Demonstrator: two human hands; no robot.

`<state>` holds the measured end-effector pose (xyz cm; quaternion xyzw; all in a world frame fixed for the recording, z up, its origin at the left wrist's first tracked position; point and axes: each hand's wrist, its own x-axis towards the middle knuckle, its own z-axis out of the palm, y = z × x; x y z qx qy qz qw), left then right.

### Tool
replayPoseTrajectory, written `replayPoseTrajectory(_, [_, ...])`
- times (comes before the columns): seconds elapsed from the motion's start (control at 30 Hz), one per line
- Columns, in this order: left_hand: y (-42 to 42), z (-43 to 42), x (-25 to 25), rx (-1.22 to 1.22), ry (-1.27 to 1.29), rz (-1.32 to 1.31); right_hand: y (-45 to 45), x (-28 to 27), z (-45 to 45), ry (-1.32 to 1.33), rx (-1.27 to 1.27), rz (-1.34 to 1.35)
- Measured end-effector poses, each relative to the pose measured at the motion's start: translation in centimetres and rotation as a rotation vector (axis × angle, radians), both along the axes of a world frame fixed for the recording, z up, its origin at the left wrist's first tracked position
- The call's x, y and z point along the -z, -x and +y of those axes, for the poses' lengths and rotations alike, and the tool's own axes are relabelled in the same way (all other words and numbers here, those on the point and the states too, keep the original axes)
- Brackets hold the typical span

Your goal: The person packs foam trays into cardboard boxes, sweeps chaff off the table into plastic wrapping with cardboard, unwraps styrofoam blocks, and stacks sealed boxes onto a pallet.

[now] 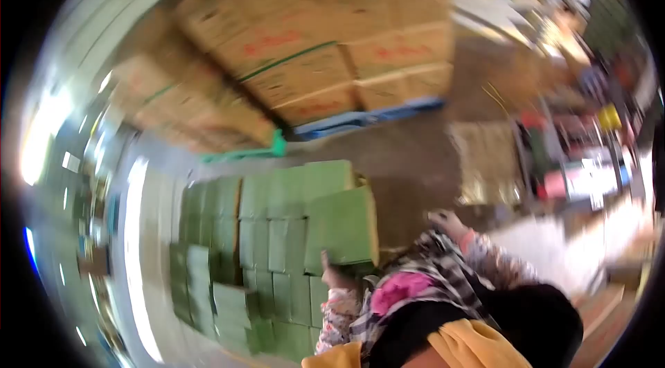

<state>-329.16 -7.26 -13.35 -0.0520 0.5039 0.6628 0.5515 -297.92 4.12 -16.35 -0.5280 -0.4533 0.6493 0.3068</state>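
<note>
My left hand (334, 275) is at the near lower corner of a green box (339, 226), one finger stretched up along its face. The hand's other fingers are hard to make out. This box sits askew at the right end of a stack of several green boxes (254, 240), its face overlapping its neighbours. My right hand (450, 225) is out to the right, apart from the boxes, above the floor. Its fingers are stretched out, somewhat blurred, with nothing visible in them.
Tall stacks of brown cartons (298, 42) stand ahead on a blue pallet (367, 119) and a green pallet (246, 153). A flattened tan sheet (487, 160) lies on the floor to the right, beside a cart (571, 139) with mixed items. A white wall runs along the left.
</note>
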Motion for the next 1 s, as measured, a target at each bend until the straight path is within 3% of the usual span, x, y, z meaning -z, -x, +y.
replayPoseTrajectory(0.03, [2.1, -2.1, 6.2, 0.072, -0.032, 0.107, -2.6, 2.9, -0.1, 0.123, 0.174, 0.124])
replayPoseTrajectory(0.1, [0.2, -2.1, 3.5, 0.024, 0.018, 0.095, -8.1, 8.0, -0.3, 0.266, 0.398, 0.285])
replayPoseTrajectory(0.13, [-0.8, -2.4, 2.9, 0.022, 0.046, 0.095, -10.1, 5.2, -0.5, 0.453, 0.565, 0.424])
replayPoseTrajectory(0.17, [-1.6, -2.3, 2.4, 0.028, 0.066, 0.101, -12.0, 8.0, -0.3, 0.467, 0.750, 0.693])
replayPoseTrajectory(0.23, [-2.8, -2.2, 1.6, 0.036, 0.098, 0.125, -15.9, 10.6, -0.1, 0.403, 1.041, 0.917])
replayPoseTrajectory(0.3, [-4.1, -2.0, 1.2, 0.026, 0.131, 0.134, -19.7, 11.5, -0.8, 0.416, 1.185, 0.846])
replayPoseTrajectory(0.37, [-5.7, -1.5, 0.6, -0.017, 0.149, 0.147, -21.9, 8.6, 0.2, 0.423, 1.290, 0.717])
replayPoseTrajectory(0.43, [-7.2, -0.7, 0.0, -0.080, 0.165, 0.148, -27.9, 18.5, -0.5, 0.463, 1.045, 0.986])
replayPoseTrajectory(0.47, [-7.8, -0.3, -1.0, -0.132, 0.168, 0.146, -29.0, 19.2, 0.4, 0.566, 1.241, 0.984])
replayPoseTrajectory(0.5, [-8.6, 0.5, -3.0, -0.144, 0.200, 0.088, -28.2, 16.5, 2.4, 0.562, 1.170, 0.985])
replayPoseTrajectory(0.53, [-6.8, -1.1, -0.1, -0.263, 0.308, 0.154, -27.1, 13.0, 4.5, 0.556, 1.099, 0.984])
replayPoseTrajectory(0.57, [-7.1, -1.0, -0.9, -0.362, 0.279, 0.151, -26.0, 9.4, 6.7, 0.546, 1.029, 0.981])
replayPoseTrajectory(0.63, [-7.7, -1.5, -3.9, -0.578, 0.411, 0.130, -26.8, 10.5, 8.6, 0.351, 0.380, 1.209])
replayPoseTrajectory(0.67, [-7.6, -2.5, -4.5, -0.653, 0.384, 0.135, -25.2, 8.5, 9.9, 0.398, 0.507, 1.221])
replayPoseTrajectory(0.77, [-6.5, -7.4, -5.3, -0.901, 0.527, 0.108, -20.5, 7.3, 14.4, 0.545, 0.581, 0.826])
replayPoseTrajectory(0.87, [-4.9, -12.6, -3.6, -1.218, 0.450, 0.040, -12.8, 7.1, 17.0, 0.617, 0.416, 0.622])
replayPoseTrajectory(0.9, [-3.7, -16.6, 0.2, -1.302, 0.396, 0.066, -9.8, 7.1, 16.9, 0.638, 0.352, 0.576])
replayPoseTrajectory(1.0, [-0.9, -21.6, 0.5, -1.611, 0.445, 0.016, -0.5, 6.8, 14.0, 0.693, 0.197, 0.448])
